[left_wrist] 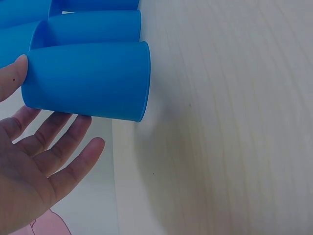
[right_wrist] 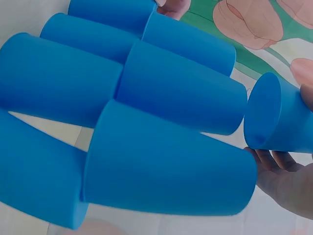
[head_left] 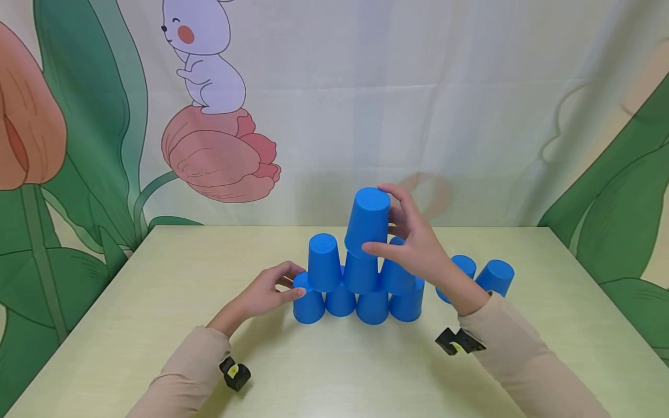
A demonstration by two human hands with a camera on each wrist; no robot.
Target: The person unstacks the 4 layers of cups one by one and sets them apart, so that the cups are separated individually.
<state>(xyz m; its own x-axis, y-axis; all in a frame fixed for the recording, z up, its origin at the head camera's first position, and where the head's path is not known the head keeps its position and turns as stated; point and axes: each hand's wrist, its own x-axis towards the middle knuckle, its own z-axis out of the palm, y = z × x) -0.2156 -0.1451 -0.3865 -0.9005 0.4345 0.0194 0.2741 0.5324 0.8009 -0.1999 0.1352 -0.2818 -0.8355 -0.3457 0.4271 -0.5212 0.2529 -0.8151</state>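
Note:
Blue cups stand upside down in a stepped stack, with several in the bottom row and three in the row above. My right hand [head_left: 418, 247] grips another upside-down blue cup [head_left: 367, 223] between thumb and fingers, close over the middle cup [head_left: 360, 274] of the upper row. In the right wrist view, this held cup [right_wrist: 288, 120] shows its open rim facing the stack. At the stack's left end, my left hand [head_left: 265, 293] holds the bottom-row end cup [head_left: 308, 307] near its top. Its thumb [left_wrist: 14, 76] and fingers touch opposite sides of that cup.
Two more blue cups [head_left: 495, 277] stand to the right of the stack, partly behind my right forearm. The pale wooden table [head_left: 334, 371] ends at a printed curtain [head_left: 334, 116] behind the cups. Black wrist cameras [head_left: 236, 374] are strapped at both sleeves.

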